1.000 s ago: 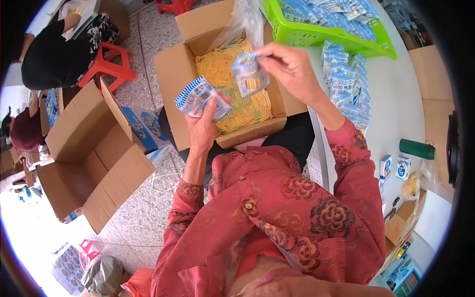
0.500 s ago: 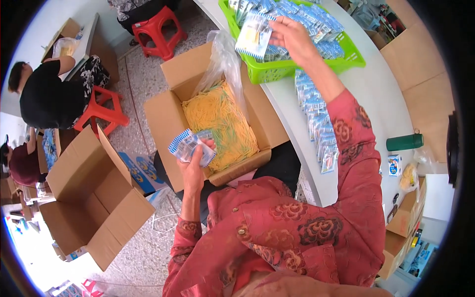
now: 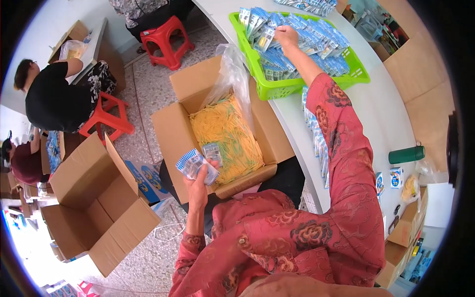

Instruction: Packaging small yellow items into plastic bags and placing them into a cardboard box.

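Left grip [image 3: 199, 184] clasps packets [image 3: 197, 164], fanned toward 12 o'clock. Right grip [image 3: 286, 35] rests on basket [image 3: 257, 69] packets; closure unclear.

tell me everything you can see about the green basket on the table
The green basket is a bright lime, plastic-looking rectangular tray with slotted walls and a thicker rim. It sits flat on the white table, near the edge beside the open cardboard box of yellow strands. It is filled with small blue-and-white packets, many leaning in rows. The right hand reaches into it and rests on the packets near its far left corner. More of the same packets lie on the table just outside it.
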Available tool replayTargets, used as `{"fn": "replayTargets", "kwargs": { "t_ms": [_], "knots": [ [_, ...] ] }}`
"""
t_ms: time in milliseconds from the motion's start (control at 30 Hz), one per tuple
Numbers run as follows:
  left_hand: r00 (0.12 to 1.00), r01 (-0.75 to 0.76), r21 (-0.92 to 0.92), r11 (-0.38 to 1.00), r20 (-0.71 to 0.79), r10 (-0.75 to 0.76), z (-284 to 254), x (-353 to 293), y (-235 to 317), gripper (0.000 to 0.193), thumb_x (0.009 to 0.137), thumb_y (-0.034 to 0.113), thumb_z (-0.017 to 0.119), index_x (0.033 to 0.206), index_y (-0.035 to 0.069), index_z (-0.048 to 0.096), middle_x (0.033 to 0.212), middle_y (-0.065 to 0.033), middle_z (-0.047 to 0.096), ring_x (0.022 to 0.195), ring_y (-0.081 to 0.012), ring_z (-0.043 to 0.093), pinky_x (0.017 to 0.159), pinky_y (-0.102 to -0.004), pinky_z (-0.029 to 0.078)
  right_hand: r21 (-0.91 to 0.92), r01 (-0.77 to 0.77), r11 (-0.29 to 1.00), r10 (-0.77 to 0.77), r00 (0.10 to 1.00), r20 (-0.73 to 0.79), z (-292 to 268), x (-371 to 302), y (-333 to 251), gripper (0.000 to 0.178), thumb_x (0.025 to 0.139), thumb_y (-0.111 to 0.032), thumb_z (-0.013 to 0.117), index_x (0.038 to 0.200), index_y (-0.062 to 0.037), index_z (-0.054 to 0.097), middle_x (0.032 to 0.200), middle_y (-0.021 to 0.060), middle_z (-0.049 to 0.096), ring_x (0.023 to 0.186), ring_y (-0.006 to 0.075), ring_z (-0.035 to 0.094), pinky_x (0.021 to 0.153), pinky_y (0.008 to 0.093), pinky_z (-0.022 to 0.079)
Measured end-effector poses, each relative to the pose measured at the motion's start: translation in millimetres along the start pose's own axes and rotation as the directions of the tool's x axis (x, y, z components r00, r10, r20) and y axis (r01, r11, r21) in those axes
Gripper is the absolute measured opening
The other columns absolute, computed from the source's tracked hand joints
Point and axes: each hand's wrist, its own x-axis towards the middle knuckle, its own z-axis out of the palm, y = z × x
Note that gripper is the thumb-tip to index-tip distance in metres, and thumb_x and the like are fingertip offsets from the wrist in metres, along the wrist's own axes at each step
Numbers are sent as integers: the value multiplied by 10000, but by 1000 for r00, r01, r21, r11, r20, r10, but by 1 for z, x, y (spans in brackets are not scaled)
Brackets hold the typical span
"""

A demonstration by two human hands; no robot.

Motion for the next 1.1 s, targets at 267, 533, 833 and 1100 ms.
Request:
{"fn": "replayTargets", "kwargs": {
  "t_ms": [267,533,833,1100],
  "knots": [
    [999,33,27,999,13,-33,-2,7,-7,179,836,90,547,981,-13,535,873,-128,624,814,-206,614,750,-325,496,-471,767,435,-787,578,216,3,-29,-23,236,679,-15,530,913,-49,544,974,81,530,979,285,470,803,370,411],
    [999,24,67,997,19,-25,3,10,-7,192,839,99,548,988,-21,547,864,-107,632,803,-187,617,724,-299,491,-649,562,513,-428,823,374,20,-21,-29,242,741,-159,564,945,-55,484,907,146,575,872,336,551,713,436,456],
    [1000,29,107,994,-7,-29,0,7,-10,191,817,95,562,969,-15,525,852,-140,629,795,-218,615,743,-332,488,-466,506,726,-354,855,378,33,-9,-17,132,662,-56,556,787,-30,590,797,202,606,801,358,589,702,433,470],
    [998,55,73,996,-20,-53,5,2,-10,178,819,89,558,962,-14,533,852,-128,630,811,-204,609,743,-323,484,-481,586,652,-296,781,550,40,-14,-9,161,656,-41,546,790,33,595,761,230,597,768,364,594,671,426,483]
  ]
}}
